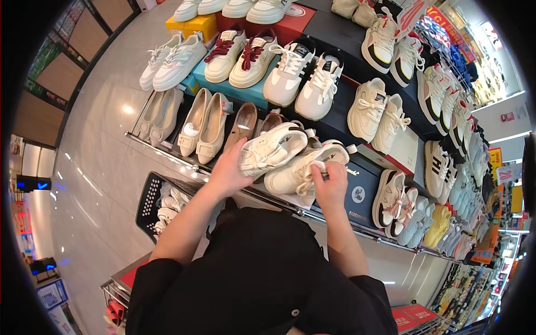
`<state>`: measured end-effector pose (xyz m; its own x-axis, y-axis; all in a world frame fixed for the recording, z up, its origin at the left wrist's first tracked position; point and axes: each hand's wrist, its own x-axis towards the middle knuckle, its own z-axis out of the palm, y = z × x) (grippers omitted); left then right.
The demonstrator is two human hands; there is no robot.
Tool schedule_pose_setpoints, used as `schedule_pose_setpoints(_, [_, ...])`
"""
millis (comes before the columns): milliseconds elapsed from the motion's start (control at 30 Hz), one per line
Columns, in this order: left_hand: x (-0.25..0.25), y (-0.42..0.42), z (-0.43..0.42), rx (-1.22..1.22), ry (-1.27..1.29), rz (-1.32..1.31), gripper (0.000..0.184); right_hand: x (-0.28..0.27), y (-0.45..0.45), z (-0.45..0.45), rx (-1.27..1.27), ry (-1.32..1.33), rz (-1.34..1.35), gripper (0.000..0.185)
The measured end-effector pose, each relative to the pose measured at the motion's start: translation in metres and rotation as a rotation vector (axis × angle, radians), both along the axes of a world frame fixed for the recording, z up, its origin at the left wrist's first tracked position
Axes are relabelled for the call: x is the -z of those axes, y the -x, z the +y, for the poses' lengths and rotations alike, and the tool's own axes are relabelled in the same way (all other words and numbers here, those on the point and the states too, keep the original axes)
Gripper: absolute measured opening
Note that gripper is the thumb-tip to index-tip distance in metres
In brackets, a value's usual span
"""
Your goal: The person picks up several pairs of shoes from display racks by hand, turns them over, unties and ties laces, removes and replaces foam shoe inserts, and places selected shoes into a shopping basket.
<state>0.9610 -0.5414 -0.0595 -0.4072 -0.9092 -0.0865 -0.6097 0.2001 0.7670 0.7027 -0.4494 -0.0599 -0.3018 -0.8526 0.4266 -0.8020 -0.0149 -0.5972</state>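
Note:
My left hand (226,174) is wrapped round the toe end of a cream sneaker (274,146), which is tilted with its dark-lined opening toward the upper right. Just to its right, a matching cream sneaker (283,177) rests near the rack's front edge, its toe pointing left. My right hand (331,185) is closed in a pinch at that second shoe's laces and tongue. Brown flats (244,124) stand right behind the held sneaker, which partly covers them. The fingers of my left hand are mostly hidden behind the shoe.
Beige pointed flats (211,129) and sneakers with dark red laces (254,58) stand on the tiered rack. A dark shoe box (357,192) lies right of my right hand. On the floor side, a black basket (146,207) holds white shoes. A metal rail (257,194) edges the rack.

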Motion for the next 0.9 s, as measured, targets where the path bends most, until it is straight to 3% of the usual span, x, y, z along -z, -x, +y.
schedule_pose_setpoints(167, [-0.032,-0.027,-0.015,0.079,0.157,-0.041,0.087,-0.013,-0.012,0.001,-0.126,-0.135,0.039,0.020])
schedule_pose_setpoints(233, [-0.035,-0.034,-0.019,0.121,0.323,-0.063,0.087,-0.025,-0.019,0.002,-0.020,0.084,0.023,0.018])
schedule_pose_setpoints(333, [-0.055,-0.033,-0.014,0.204,0.413,-0.054,0.089,-0.039,-0.026,0.007,-0.090,0.101,-0.178,0.015])
schedule_pose_setpoints(400, [-0.058,-0.026,-0.008,0.247,0.448,-0.022,0.091,-0.050,-0.035,0.007,-0.150,0.098,-0.150,0.012])
schedule_pose_setpoints(533, [-0.067,-0.019,-0.001,0.323,0.494,-0.025,0.095,-0.056,-0.038,0.002,-0.231,-0.217,-0.239,0.018])
schedule_pose_setpoints(600, [-0.074,-0.018,0.001,0.351,0.495,-0.023,0.095,-0.062,-0.040,0.000,-0.266,-0.535,-0.692,0.019])
schedule_pose_setpoints(633, [-0.077,-0.018,0.001,0.378,0.498,-0.021,0.096,-0.060,-0.036,-0.002,-0.311,-0.632,-0.731,0.032])
schedule_pose_setpoints(767, [-0.084,-0.017,0.002,0.423,0.525,-0.036,0.095,-0.068,-0.034,-0.003,-0.413,-0.727,-0.827,0.048])
schedule_pose_setpoints(900, [-0.093,-0.019,0.011,0.423,0.540,-0.103,0.093,-0.052,-0.046,0.004,-0.402,-0.571,-0.921,0.045])
